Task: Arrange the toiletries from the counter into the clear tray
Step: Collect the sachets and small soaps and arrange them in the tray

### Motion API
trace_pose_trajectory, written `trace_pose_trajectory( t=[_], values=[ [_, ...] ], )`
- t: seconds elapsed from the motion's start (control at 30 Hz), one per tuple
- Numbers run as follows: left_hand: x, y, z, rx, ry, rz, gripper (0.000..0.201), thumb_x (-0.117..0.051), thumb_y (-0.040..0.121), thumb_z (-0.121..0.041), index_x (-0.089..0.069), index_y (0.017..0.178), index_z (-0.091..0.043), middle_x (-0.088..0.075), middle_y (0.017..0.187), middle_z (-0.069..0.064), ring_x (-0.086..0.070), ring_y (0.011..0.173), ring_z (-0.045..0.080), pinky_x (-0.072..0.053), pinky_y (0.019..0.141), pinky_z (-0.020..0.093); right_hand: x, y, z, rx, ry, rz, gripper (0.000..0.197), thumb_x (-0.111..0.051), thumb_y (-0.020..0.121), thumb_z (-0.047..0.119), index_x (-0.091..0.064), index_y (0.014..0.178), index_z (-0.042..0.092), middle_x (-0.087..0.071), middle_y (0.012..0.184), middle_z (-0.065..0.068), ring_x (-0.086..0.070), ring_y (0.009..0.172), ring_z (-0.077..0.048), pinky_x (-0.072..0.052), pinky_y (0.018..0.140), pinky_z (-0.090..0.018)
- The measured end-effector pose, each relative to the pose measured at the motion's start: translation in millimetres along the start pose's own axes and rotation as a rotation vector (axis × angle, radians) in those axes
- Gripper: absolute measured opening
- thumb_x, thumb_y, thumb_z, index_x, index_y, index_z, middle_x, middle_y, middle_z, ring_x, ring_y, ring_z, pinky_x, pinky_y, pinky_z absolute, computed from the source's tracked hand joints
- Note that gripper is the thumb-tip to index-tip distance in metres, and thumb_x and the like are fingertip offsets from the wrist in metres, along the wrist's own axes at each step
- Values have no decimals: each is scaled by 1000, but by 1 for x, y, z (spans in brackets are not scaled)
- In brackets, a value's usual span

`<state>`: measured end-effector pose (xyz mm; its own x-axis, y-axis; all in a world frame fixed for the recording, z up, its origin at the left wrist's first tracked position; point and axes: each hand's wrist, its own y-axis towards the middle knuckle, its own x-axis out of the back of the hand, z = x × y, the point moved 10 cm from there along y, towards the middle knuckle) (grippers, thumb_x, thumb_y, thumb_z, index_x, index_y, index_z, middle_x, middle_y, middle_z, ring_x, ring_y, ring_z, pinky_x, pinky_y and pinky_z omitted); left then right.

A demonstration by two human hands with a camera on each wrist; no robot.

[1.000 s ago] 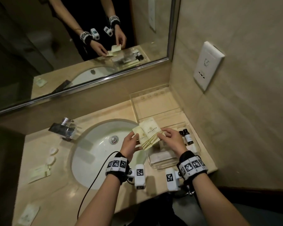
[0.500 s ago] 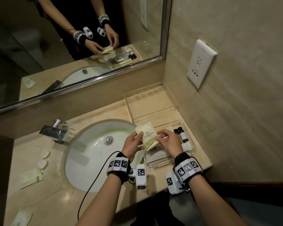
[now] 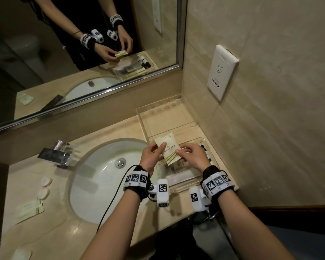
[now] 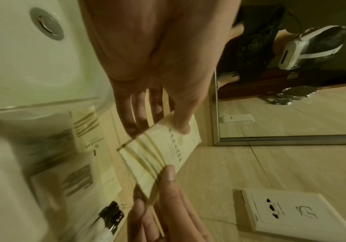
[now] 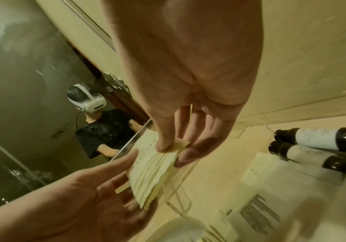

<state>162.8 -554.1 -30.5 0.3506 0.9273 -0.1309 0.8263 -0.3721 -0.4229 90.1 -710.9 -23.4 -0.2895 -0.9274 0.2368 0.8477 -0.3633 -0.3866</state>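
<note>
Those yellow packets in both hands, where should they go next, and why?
Probably straight down into the clear tray. The left hand and the right hand both pinch the stack of packets, which hangs just above the tray, where the small dark bottles and other packets already lie. More sachets wait on the counter left of the sink.

The room is a small bathroom with dim, warm light. A beige stone counter (image 3: pixel 45 231) runs along the near side, and a white oval sink (image 3: pixel 101 184) is set into it. A chrome tap (image 3: pixel 57 154) stands at the far left of the sink. Above the counter a large mirror (image 3: pixel 83 62) with a metal frame covers the far wall. The right wall (image 3: pixel 270 128) has large beige tiles, and a white socket plate (image 3: pixel 221 72) is fixed on it.
</note>
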Motion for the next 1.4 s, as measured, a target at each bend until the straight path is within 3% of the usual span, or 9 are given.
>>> trace_pose_trajectory(
  t=[0.1, 0.3, 0.47, 0.63, 0.73, 0.83, 0.93, 1.1, 1.4],
  values=[
    [-10, 5, -14, 24, -90, 67, 43, -66, 88, -29, -58, 123, -5, -68, 118, 13, -64, 110, 27, -50, 98, 40, 0, 5, 11, 0, 117, 45, 38, -75, 85, 20, -66, 116, 0, -73, 102, -14, -70, 87, -17, -59, 75, -24],
    [-36, 7, -33, 71, -446, 197, 34, -45, 100, -18, -49, 132, -9, -66, 116, 17, -63, 111, 28, -49, 99, 44, -15, 5, 17, -60, 275, 148, 29, -69, 89, 13, -68, 112, -6, -73, 101, -16, -69, 75, -8, -57, 70, -15],
    [-32, 11, -27, 38, -440, 157, 35, -41, 101, -18, -50, 132, -6, -67, 110, 11, -64, 106, 23, -52, 96, 39, -34, 2, 3, -173, 338, 229, 35, -73, 87, 22, -66, 116, 3, -74, 106, -14, -73, 95, -21, -59, 83, -31],
    [1, 12, -3, 40, -154, -19, 26, -64, 90, -15, -65, 112, -3, -71, 105, 14, -68, 95, 27, -58, 79, 30, -22, 10, -13, -260, 457, 74, 26, -65, 92, 11, -62, 116, 1, -72, 105, -14, -74, 82, -19, -61, 64, -25],
    [24, 13, 18, 81, 72, -116, 44, -80, 74, -30, -69, 107, -3, -73, 100, 14, -70, 96, 31, -57, 87, 41, -21, 18, -31, -289, 292, 35, 31, -67, 91, 13, -61, 120, 3, -72, 110, -16, -74, 84, -25, -62, 64, -33],
    [47, 13, 35, 124, 244, -210, 44, -85, 66, -33, -72, 98, -6, -72, 80, 6, -69, 77, 23, -57, 86, 42, -16, 28, -51, -300, 39, -35, 34, -69, 89, 16, -62, 120, 4, -71, 111, -18, -73, 79, -29, -61, 72, -48],
    [65, 11, 35, 91, 381, -285, 18, -81, 73, -19, -73, 88, -12, -68, 71, 2, -64, 68, 18, -58, 79, 36, -15, 34, -62, -321, -186, -43, 48, -70, 88, 21, -56, 129, 1, -65, 124, -19, -68, 101, -32, -56, 90, -44],
    [65, 6, 28, 6, 492, -276, 12, -77, 74, -8, -72, 85, -11, -66, 71, -3, -58, 61, 9, -49, 64, 22, -20, 45, -70, -335, -327, -67, 49, -69, 88, 29, -57, 128, 3, -61, 132, -15, -56, 121, -31, -45, 105, -40],
    [38, 14, 32, -72, 717, -181, 25, -83, 65, -8, -68, 84, -17, -64, 82, -2, -58, 70, 10, -48, 68, 23, -24, 53, -61, -204, -446, -132, 34, -75, 83, 34, -58, 105, 13, -68, 106, -9, -64, 95, -26, -54, 85, -39]
  ],
)
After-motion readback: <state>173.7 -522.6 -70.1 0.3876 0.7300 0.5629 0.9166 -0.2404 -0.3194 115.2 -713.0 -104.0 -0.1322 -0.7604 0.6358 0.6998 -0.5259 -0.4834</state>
